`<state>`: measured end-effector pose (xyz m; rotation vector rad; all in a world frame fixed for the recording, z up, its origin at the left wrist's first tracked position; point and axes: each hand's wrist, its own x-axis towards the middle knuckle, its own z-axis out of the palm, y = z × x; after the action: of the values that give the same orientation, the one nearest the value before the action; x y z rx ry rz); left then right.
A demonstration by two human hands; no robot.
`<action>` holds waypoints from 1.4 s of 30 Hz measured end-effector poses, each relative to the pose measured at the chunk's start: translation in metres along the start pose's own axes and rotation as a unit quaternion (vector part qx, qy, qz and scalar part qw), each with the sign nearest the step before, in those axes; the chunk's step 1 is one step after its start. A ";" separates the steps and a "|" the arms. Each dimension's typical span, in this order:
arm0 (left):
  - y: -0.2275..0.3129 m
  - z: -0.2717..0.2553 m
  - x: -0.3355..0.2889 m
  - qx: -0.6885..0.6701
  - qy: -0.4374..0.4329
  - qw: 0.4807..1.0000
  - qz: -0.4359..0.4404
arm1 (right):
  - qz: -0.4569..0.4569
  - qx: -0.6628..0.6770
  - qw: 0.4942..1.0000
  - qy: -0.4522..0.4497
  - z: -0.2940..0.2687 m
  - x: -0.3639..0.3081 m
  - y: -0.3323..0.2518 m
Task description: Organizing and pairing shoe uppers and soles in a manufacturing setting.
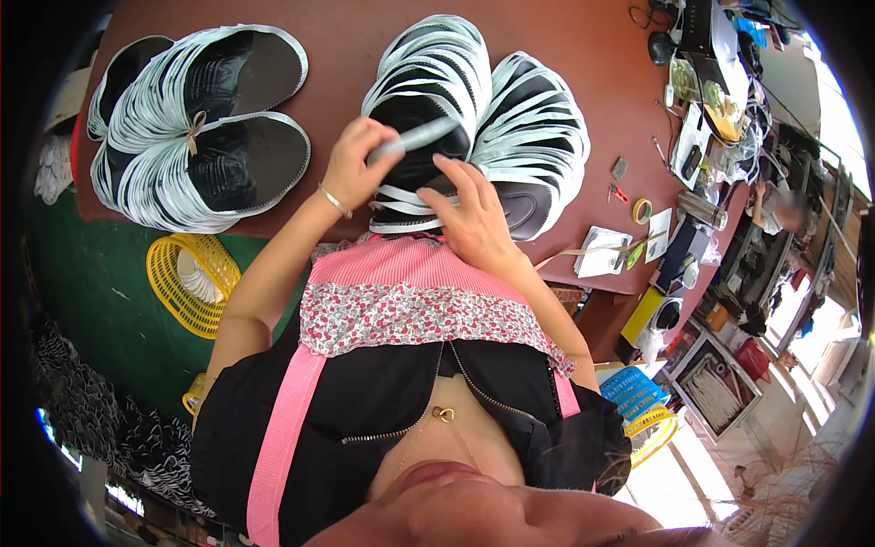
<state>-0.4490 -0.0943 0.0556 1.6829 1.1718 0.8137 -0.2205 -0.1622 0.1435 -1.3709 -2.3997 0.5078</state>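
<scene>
1. Can read no words, numbers or signs.
2. On white cards, near and left of the tape roll: too small to make out.
3. On white sheet, beyond the tape roll, rightward: likewise unreadable.

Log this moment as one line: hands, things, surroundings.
left hand: gripping blurred pale stick-like tool | right hand: at fanned white-edged dark pieces | tied bundle: on red-brown table, left
</scene>
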 end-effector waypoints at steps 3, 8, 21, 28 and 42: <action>0.023 0.003 -0.029 -0.116 -0.152 0.979 0.070 | -0.006 -0.056 0.998 -0.027 -0.015 0.008 -0.009; 0.008 -0.016 -0.015 -0.043 0.025 0.997 0.060 | -0.034 0.055 0.997 -0.036 0.006 -0.003 0.006; 0.017 -0.003 -0.041 -0.031 -0.115 0.986 0.119 | 0.062 0.039 0.997 -0.016 0.009 0.002 0.000; 0.009 -0.018 0.009 0.013 0.084 0.994 0.067 | 0.059 -0.041 0.997 0.039 0.013 -0.004 -0.003; 0.003 -0.012 0.024 -0.166 -0.003 0.985 -0.035 | -0.001 -0.006 1.000 -0.004 0.008 0.009 0.002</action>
<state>-0.4507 -0.0687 0.0638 1.3613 1.0215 0.9051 -0.2265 -0.1543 0.1366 -1.3752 -2.4132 0.4991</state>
